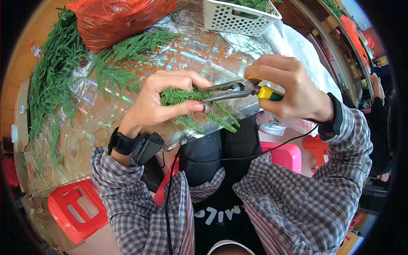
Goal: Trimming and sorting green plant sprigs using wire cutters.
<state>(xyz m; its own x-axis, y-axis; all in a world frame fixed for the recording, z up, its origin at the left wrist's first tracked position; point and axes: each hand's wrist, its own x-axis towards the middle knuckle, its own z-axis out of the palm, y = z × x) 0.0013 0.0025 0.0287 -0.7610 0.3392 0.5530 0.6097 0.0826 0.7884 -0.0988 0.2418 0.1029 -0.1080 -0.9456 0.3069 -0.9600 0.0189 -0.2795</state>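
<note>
My left hand (pixel 163 95) is closed round a small bunch of green artificial pine sprigs (pixel 180 97), whose tips also hang out below my thumb. From the right, my right hand (pixel 287 85) grips needle-nose pliers (pixel 231 90) by their yellow and green handles. The long dark jaws stand apart and reach to the sprigs beside my left fingertips. Whether the jaws touch a stem between my fingers cannot be made out. Both hands are raised over the near edge of the table, above my lap.
A shiny plastic-covered table (pixel 110 117) carries a heap of pine garland (pixel 53 76) at the left. At the back stand a red plastic bag (pixel 121 23) and a white perforated basket (pixel 240 19). A black cable (pixel 238 160) crosses my lap; a red stool (pixel 78 210) stands lower left.
</note>
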